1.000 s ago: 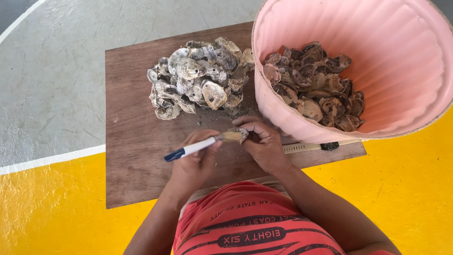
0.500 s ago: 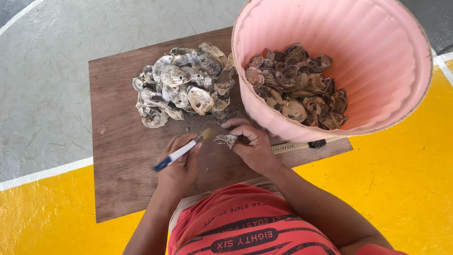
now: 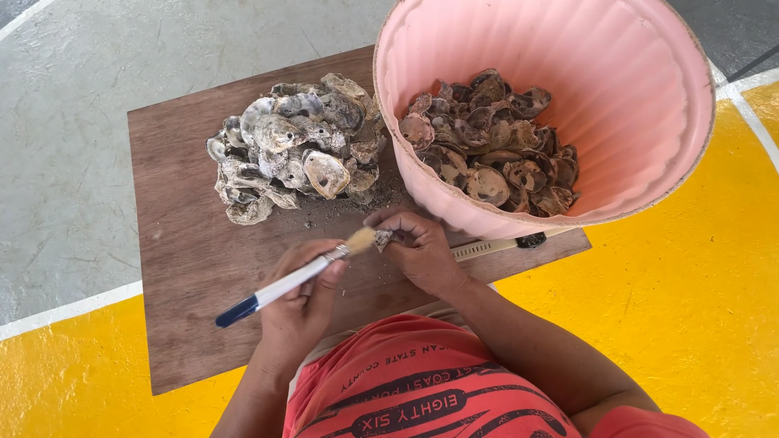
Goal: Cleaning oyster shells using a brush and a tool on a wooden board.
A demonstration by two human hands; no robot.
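My left hand (image 3: 302, 296) grips a paintbrush (image 3: 280, 284) with a white and blue handle; its bristles touch a small oyster shell (image 3: 382, 238). My right hand (image 3: 419, 248) pinches that shell over a brown wooden board (image 3: 182, 259). A pile of grey oyster shells (image 3: 292, 146) lies on the board just beyond my hands. To the right, a big pink bucket (image 3: 625, 97) leans toward me with several darker shells (image 3: 495, 138) inside.
A ruler-like strip (image 3: 495, 245) with a dark end lies on the board under the bucket's rim. The board rests on a floor that is grey concrete (image 3: 65, 138) at the back and yellow (image 3: 698, 308) near me, with a white line between.
The view has shifted, so board and bucket sit further left and lower. My hands stay together on the shell, with the brush tip still working against it.
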